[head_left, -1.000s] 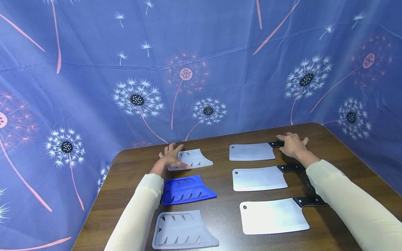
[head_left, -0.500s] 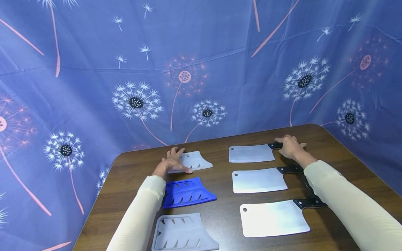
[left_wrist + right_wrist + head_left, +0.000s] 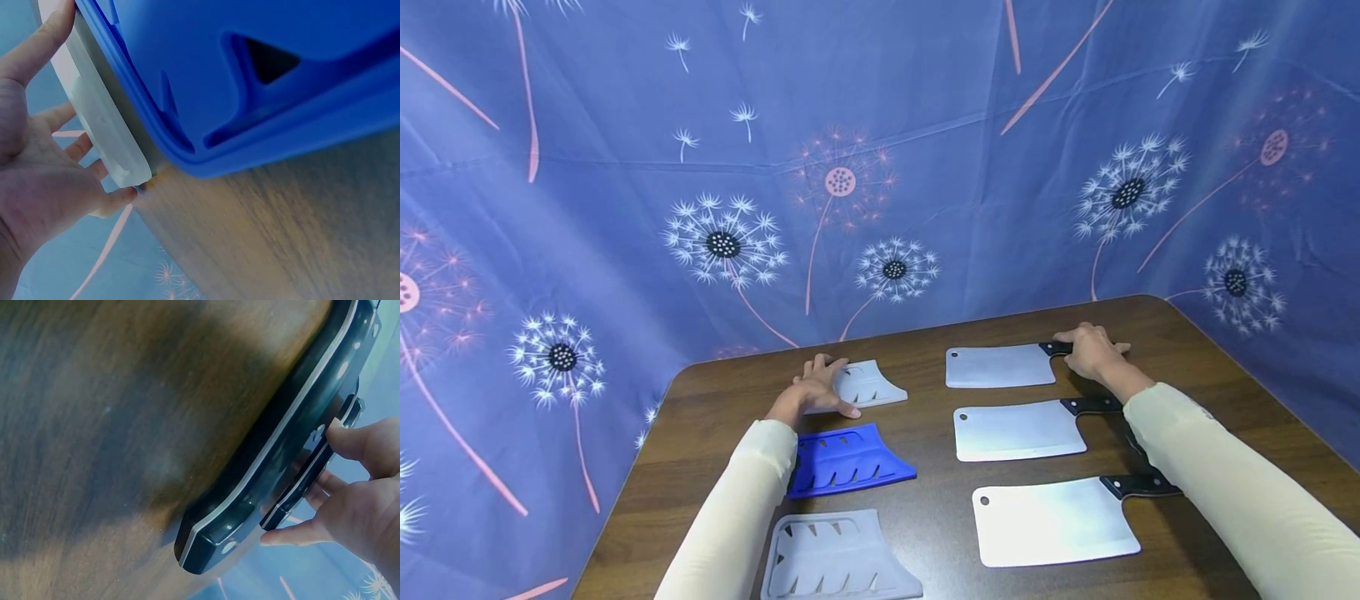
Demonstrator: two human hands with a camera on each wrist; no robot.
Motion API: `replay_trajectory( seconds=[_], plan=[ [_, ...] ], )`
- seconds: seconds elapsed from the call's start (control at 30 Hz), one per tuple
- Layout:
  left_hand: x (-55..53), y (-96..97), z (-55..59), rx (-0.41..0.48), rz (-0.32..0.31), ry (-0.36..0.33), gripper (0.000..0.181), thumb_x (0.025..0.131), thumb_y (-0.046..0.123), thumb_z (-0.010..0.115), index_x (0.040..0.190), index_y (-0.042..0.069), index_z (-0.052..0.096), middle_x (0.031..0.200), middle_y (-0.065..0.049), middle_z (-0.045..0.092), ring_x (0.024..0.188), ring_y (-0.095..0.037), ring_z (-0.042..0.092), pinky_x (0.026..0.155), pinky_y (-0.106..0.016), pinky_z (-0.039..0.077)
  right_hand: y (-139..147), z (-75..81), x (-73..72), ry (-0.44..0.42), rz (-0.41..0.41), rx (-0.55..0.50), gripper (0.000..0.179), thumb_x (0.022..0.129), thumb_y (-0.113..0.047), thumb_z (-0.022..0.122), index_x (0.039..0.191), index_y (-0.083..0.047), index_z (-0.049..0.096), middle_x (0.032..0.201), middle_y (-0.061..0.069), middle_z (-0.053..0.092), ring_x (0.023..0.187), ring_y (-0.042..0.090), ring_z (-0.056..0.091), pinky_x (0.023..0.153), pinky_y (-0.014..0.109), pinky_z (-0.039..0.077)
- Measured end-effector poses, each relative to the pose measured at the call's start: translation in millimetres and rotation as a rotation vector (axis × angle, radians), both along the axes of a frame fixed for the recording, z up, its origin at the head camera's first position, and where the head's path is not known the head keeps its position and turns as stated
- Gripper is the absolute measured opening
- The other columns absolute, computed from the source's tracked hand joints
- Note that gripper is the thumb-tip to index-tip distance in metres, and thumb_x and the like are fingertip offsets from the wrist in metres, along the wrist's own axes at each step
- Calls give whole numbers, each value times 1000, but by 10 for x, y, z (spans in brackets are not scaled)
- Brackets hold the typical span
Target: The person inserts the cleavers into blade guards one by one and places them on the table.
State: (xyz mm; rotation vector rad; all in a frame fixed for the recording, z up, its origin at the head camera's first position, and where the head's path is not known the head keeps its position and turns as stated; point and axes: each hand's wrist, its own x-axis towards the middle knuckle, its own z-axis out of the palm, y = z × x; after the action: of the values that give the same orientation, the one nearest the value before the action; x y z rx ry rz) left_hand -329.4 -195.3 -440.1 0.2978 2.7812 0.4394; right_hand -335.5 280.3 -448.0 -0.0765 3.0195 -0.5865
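Note:
My left hand holds the far white cleaver blade guard at its left end, thumb at the near edge and fingers toward the far edge. In the left wrist view, fingers lie around the guard's edge. My right hand grips the black handle of the far cleaver, with the thumb on one side and fingers on the other. Both things lie flat on the table. Part of that handle is hidden by the hand.
A blue blade guard and another pale guard lie nearer on the left. Two more cleavers, a middle one and a near one, lie under the right forearm's side. A blue patterned cloth hangs behind the wooden table.
The left hand has shifted slightly right and closed in over the guard's end. The right hand has moved slightly left onto the cleaver handle. Guards and cleavers stay in place.

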Motion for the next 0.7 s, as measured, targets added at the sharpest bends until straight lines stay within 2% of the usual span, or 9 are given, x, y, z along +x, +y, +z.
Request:
replay_trajectory(
  seconds=[0.33, 0.7],
  plan=[
    [18, 15, 33, -1, -7, 23, 100, 64, 49, 85, 148, 23, 37, 146, -15, 25, 130, -35, 26, 96, -58, 30, -13, -12, -5, 7, -13, 8, 44, 90, 1, 56, 134, -2, 54, 135, 34, 36, 127, 57, 23, 88, 84, 8],
    [25, 12, 5, -4, -16, 48, 98, 63, 48, 86, 146, 22, 40, 140, -15, 30, 124, -34, 29, 93, -58, 31, -47, -26, 20, 23, -13, 37, 40, 90, 0, 58, 130, 1, 57, 135, 34, 39, 128, 58, 23, 87, 84, 10]
  ],
)
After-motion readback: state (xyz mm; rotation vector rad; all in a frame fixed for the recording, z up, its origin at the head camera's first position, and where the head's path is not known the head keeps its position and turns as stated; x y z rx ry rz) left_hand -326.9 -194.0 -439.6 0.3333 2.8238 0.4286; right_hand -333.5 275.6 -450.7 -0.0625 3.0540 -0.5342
